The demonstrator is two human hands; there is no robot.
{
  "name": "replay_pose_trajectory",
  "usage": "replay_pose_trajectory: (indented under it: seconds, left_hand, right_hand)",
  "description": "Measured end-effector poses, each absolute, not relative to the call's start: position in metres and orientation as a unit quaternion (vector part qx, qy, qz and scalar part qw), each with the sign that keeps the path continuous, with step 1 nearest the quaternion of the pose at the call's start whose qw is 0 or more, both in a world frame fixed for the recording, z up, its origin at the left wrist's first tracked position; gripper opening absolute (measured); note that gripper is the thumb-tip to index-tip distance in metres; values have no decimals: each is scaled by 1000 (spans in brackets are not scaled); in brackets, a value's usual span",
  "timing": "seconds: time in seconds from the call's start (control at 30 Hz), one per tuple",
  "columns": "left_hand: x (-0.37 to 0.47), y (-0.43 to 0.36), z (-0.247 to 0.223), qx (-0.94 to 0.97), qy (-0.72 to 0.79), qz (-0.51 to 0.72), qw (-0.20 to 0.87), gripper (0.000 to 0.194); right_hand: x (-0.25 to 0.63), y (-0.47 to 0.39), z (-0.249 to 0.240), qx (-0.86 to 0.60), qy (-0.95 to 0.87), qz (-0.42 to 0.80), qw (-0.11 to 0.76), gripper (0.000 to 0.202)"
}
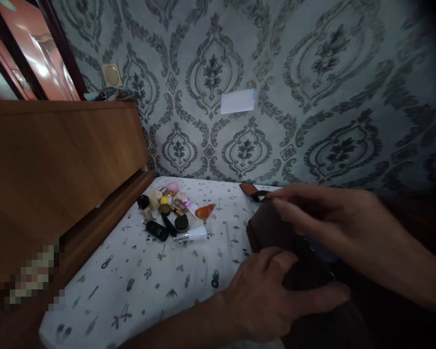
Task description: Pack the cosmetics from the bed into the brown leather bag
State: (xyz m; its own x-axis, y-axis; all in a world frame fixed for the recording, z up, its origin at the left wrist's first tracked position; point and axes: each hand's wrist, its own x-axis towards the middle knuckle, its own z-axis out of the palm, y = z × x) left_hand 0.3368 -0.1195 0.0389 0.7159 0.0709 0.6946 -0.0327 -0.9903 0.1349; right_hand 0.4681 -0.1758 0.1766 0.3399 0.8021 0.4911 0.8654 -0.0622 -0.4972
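Note:
A dark brown bag [272,225] lies at the right on the patterned sheet, its lower part lost in deep shadow. My right hand [341,218] is over its far end, thumb and fingertips pinched on a thin dark strap [261,194]. Next to that pinch a reddish-brown leather tab [248,189] sticks out past the bag toward the wall. My left hand [265,295] grips the near side of the bag, fingers bent over it and thumb stretched across to the right. Something blue [323,251] shows faintly below my right hand; what it is I cannot tell.
Left of the bag, several cosmetics lie heaped on the sheet [189,276]: a white-handled brush [196,234], an orange item [204,211], a dark green tube [157,230] and a round dark jar [181,222]. A wooden headboard [65,155] bounds the left; a papered wall [210,140] stands behind.

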Motion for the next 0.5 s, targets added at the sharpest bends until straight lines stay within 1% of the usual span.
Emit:
replay_pose_trajectory:
  seconds: [0.07, 0.17, 0.27, 0.33, 0.43, 0.5]
  left_hand:
    - [339, -118, 38, 936, 9, 346, 65, 40]
    - [338, -116, 40, 945, -6, 323, 53, 45]
    - [335, -114, 43, 944, -9, 327, 45, 47]
    - [333, -114, 45, 940, -5, 339, 44, 48]
    - [333, -112, 43, 938, -10, 342, 51, 50]
    - [336, -112, 38, 937, -22, 342, 63, 49]
  right_hand:
    - [451, -151, 185, -717, -629, -7, 302, 27]
    - [431, -109, 187, -693, -700, 1, 172, 22]
    - [424, -61, 177, -690, -720, 32, 65, 23]
    - [425, -28, 162, -696, -715, 52, 32, 23]
    - [432, 16, 129, -715, -694, 81, -21, 12]
    - [437, 37, 105, -725, -683, 80, -35, 21]
